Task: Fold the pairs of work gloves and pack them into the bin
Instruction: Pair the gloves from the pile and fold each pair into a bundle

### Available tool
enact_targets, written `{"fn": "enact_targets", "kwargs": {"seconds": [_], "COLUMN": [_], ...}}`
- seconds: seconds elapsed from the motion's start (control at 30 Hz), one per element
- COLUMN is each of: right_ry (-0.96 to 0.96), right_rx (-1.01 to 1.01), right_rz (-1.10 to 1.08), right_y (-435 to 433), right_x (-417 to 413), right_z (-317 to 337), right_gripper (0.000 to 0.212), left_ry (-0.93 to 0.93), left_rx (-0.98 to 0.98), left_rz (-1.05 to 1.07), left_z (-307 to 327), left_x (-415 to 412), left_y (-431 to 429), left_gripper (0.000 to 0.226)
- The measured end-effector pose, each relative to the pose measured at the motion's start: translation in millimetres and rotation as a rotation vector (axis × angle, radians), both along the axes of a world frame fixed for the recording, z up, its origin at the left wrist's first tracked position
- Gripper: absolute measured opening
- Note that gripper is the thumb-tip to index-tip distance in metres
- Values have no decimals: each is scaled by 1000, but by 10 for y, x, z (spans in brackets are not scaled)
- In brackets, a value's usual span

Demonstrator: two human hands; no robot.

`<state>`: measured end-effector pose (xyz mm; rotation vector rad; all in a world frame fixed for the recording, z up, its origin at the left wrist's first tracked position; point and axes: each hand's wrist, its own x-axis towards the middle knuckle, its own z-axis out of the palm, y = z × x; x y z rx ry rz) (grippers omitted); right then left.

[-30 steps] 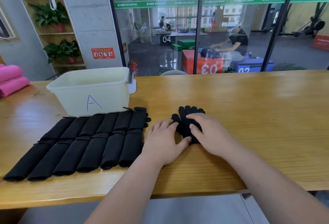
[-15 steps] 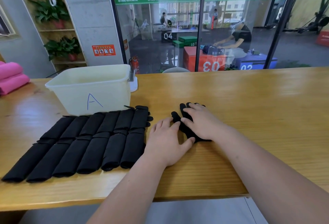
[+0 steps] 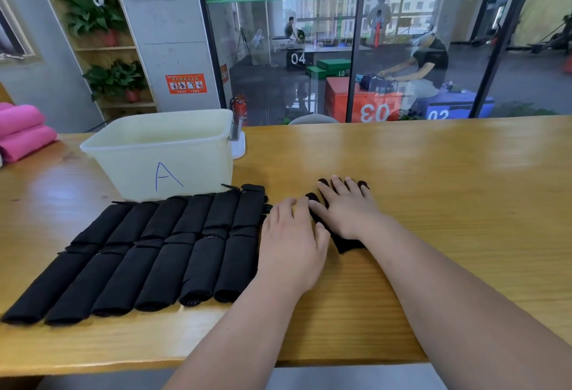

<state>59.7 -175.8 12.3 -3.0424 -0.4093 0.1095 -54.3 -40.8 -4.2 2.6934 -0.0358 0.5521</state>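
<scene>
One pair of gloves [image 3: 347,242] is pressed flat on the surface [image 3: 448,191] under the spread right hand [image 3: 343,210], the left hand [image 3: 291,234] laid open beside it, while folded pairs [image 3: 148,250] are lined up before the bin [image 3: 192,169] — none, apparently, packed yet.

A wooden worktop [image 3: 433,172] spans the view. At its ten o'clock corner lie two pink rolled cloths [image 3: 21,132]. Beyond, at eleven o'clock, a shelf [image 3: 102,48] holds potted plants [image 3: 116,78], and an orange notice [image 3: 185,83] hangs on the concrete pillar [image 3: 161,24] beside it. At twelve o'clock a glass wall [image 3: 309,27] shows a fire extinguisher [image 3: 240,107], a red box marked 03 [image 3: 365,107] and a seated person [image 3: 427,61].
</scene>
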Motion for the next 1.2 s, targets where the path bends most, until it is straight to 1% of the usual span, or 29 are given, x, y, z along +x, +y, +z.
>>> {"fn": "enact_targets", "kwargs": {"seconds": [0.07, 0.17, 0.33, 0.5, 0.6, 0.63, 0.67, 0.77, 0.8, 0.83, 0.87, 0.9, 0.97, 1.0, 1.03, 1.1, 1.2], "right_ry": [5, 17, 34, 45, 27, 3, -38, -189, -232, -256, -246, -195, -83, -78, -112, -196, -167], "right_rx": [-3, -6, -12, -6, 9, 63, 165, 658, 760, 779, 730, 628, 382, 305, 274, 286, 250], "right_rz": [-14, -15, -20, -21, -5, 7, 19, -3, -12, -9, 7, 34, 89, 105, 112, 117, 118], "right_y": [27, 32, 17, 2, -33, -54, -79, -230, -303, -390, -482, -567, -703, -748, -779, -803, -817], "right_x": [88, 179, 121, -152, -358, -403, -430, -487, -521, -565, -607, -658, -741, -768, -799, -877, -990], "right_z": [-16, 21, 45, 21, 2, -9, -21, -7, -5, -7, -20, -36, -72, -77, -72, -41, -63], "right_gripper": [83, 87, 90, 83, 78, 75, 69, 48, 44, 41, 40, 42, 55, 61, 65, 65, 64], "left_ry": [-16, -5, -2, 26, 40, 46, 55, 80, 91, 99, 103, 104, 110, 115, 120, 129, 134], "left_rx": [-4, 10, 19, -6, -32, -35, -33, -14, -8, 4, 24, 50, 92, 101, 105, 105, 108], "left_rz": [-3, 1, 7, -34, -55, -64, -77, -143, -165, -182, -189, -188, -174, -168, -166, -168, -164], "left_z": [-19, -33, -21, 11, 37, 46, 55, 70, 68, 64, 59, 55, 52, 52, 49, 38, 24], "left_x": [12, 21, 21, 6, -12, -19, -23, -58, -71, -79, -81, -82, -67, -58, -52, -41, -34], "left_y": [3, 11, 9, 22, 19, 13, 12, 21, 28, 32, 32, 31, 22, 21, 21, 31, 33], "left_gripper": [60, 63, 58, 50, 53, 54, 55, 57, 57, 56, 56, 56, 59, 60, 62, 66, 70]}}
